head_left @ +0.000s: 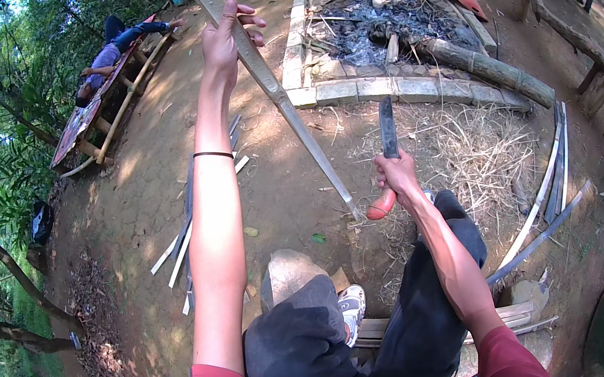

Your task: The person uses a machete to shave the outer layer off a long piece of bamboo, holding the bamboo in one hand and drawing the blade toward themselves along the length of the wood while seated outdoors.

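My left hand (221, 48) reaches far forward, thumb and fingers closed round a long bamboo piece (285, 107). The bamboo slants from the top edge of the head view down to the right, its narrow lower end at the ground in front of my knees. In my right hand (396, 173), above my right leg, is a large knife; its dark, broad blade (387, 126) points away from me. The knife's orange-red handle end (381, 205) sticks out below my fist, just right of the bamboo's lower end. Blade and bamboo are apart.
Pale shavings (485, 158) cover the ground ahead on the right. Split bamboo strips (549, 187) lie at both sides. Beyond is a block-edged fire pit (373, 89) with ash and a log (490, 69). At the far left a person (106, 57) lies on a bamboo bench (118, 131).
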Available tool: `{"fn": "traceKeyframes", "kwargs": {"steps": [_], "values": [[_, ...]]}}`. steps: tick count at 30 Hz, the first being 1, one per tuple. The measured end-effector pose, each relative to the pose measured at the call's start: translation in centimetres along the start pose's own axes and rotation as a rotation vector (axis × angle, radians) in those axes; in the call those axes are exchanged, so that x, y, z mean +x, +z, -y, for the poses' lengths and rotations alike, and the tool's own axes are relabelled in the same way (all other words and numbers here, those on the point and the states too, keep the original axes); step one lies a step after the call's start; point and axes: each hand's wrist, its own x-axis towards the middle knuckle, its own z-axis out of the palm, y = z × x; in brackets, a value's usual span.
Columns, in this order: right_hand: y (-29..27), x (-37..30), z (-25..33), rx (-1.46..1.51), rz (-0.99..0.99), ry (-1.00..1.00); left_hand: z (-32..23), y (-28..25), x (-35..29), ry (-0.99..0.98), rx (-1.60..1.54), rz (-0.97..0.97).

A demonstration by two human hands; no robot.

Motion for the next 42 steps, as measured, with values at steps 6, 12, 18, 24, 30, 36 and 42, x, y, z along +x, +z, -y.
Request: {"fn": "traceKeyframes", "kwargs": {"steps": [6,12,18,24,30,36,42], "values": [[0.4,0.3,-2.5,0.307,0.074,0.244,1.0,1.3,1.3,-0.048,0.033,-0.149],[0.8,-0.5,-2.3,0.211,0.033,0.201,1.3,4.4,0.9,0.021,0.004,-0.270],[0.6,-0.7,-2.0,0.233,0.020,0.170,1.9,5.0,0.8,0.117,0.437,-0.682],[0.6,-0.4,-2.1,0.180,0.007,0.117,2.2,4.6,0.3,0.192,0.575,-0.607],[1.4,-1.3,-1.3,0.121,0.015,0.122,-0.5,6.7,-1.2,0.032,0.542,-0.228],[1.7,-1.4,0.1,0.031,0.001,0.003,-4.4,8.4,-3.2,-0.062,0.269,0.339],[2.6,-2.1,0.7,-0.181,-0.039,-0.274,-4.8,9.4,-3.8,-0.042,0.116,0.406]]}}
